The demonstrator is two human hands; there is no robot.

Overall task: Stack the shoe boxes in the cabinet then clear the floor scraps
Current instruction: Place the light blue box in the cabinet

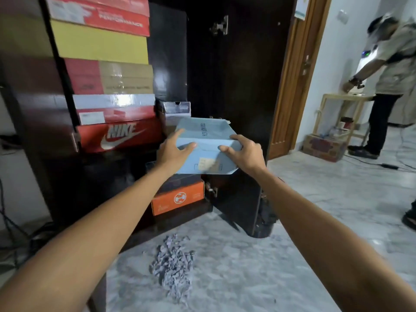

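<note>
Blue box (206, 140) above orange box (177, 198)

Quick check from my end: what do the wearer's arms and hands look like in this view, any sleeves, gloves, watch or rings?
Both forearms are bare to the frame edge: no sleeves, gloves, watch or bracelet show. The left hand and right hand are bare too, with no rings visible on the fingers that show, though motion blur leaves small details uncertain.

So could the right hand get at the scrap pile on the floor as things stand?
Probably not yet: the right hand and left hand both grip the blue shoe box; nothing covers the scrap pile itself.
</note>
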